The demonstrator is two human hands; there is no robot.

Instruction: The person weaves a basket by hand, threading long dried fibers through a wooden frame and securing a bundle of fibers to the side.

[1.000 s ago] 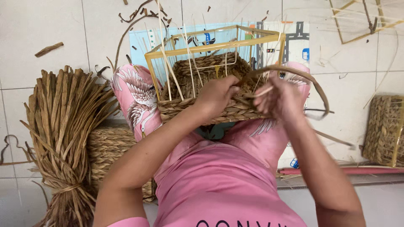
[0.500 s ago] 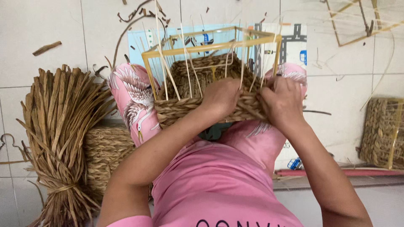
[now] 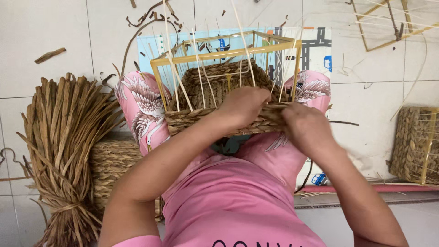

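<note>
White tile floor [image 3: 55, 27], fibre scraps scattered about. Person seated, pink clothes, half-woven basket [image 3: 219, 91] on lap between knees; yellow frame [image 3: 228, 51] and thin upright stakes rise above woven wall. Left hand [image 3: 244, 106] closed over near rim, fingers curled on braid. Right hand [image 3: 307, 128] clamped on same rim, just beside left. Reed bundle [image 3: 64, 151] at left; finished basket [image 3: 418, 144] far right.

1 head camera, looking steeply down, close
</note>
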